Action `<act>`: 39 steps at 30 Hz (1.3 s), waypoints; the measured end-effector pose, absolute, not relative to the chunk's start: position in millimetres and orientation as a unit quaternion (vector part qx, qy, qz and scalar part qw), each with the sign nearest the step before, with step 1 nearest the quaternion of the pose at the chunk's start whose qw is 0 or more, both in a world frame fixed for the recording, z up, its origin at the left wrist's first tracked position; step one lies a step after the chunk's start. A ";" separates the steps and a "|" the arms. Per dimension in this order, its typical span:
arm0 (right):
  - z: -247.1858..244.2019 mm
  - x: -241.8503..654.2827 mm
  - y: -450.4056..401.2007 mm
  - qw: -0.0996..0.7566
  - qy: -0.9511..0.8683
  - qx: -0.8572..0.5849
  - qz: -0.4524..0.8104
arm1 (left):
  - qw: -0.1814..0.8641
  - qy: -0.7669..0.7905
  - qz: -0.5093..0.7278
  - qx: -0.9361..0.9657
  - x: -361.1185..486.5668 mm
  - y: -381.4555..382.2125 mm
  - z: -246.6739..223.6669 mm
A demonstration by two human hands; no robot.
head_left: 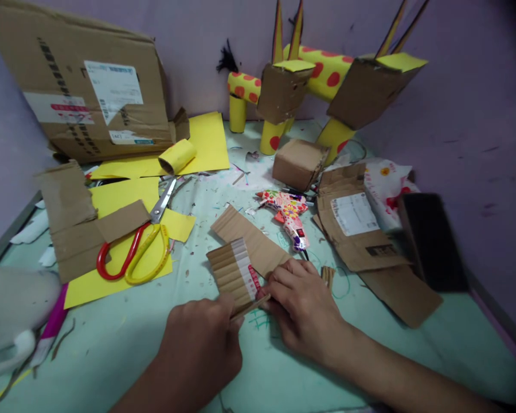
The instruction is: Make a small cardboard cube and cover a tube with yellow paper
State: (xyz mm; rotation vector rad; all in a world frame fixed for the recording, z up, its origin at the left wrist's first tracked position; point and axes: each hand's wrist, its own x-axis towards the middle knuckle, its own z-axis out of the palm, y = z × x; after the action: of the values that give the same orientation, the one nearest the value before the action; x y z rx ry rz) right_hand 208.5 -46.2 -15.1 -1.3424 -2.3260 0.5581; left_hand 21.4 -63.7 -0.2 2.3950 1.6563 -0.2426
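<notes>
A small piece of corrugated cardboard (229,268), creased in ridges and crossed by a strip of white-and-red tape, is held between my two hands near the middle of the table. My left hand (200,344) is closed on its lower left edge, thumb and fingers pinching a folded flap. With closed fingertips, my right hand (303,304) grips the right end of the same flap. A flat cardboard strip (249,238) lies just behind the piece, partly covered by it and by my right hand.
Scissors (157,215) with red and yellow handles lie left on yellow paper (124,192). A flowered glue gun (288,212) rests behind my right hand. Cardboard scraps (352,218) and a dark phone-like slab (432,241) lie right. Two spotted cardboard animals (284,92) stand behind; a white mug (17,310) sits left.
</notes>
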 end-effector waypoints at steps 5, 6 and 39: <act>-13.9 210.2 -42.2 0.201 -0.843 -0.464 0.182 | 0.089 0.541 -0.041 0.835 16.5 -69.0 -2.2; -13.6 210.3 -42.1 0.195 -0.847 -0.462 0.177 | 0.099 0.554 -0.030 0.826 15.8 -68.6 -2.5; -0.6 227.0 -49.5 0.035 -0.814 -0.560 0.152 | -0.051 0.560 0.263 0.784 1.0 -49.7 -8.4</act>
State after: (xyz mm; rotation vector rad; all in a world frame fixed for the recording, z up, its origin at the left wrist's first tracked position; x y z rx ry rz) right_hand 227.0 -49.5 -0.6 -1.7203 -2.5027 0.4658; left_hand 1.0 -49.7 -8.4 2.5445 1.8199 0.8543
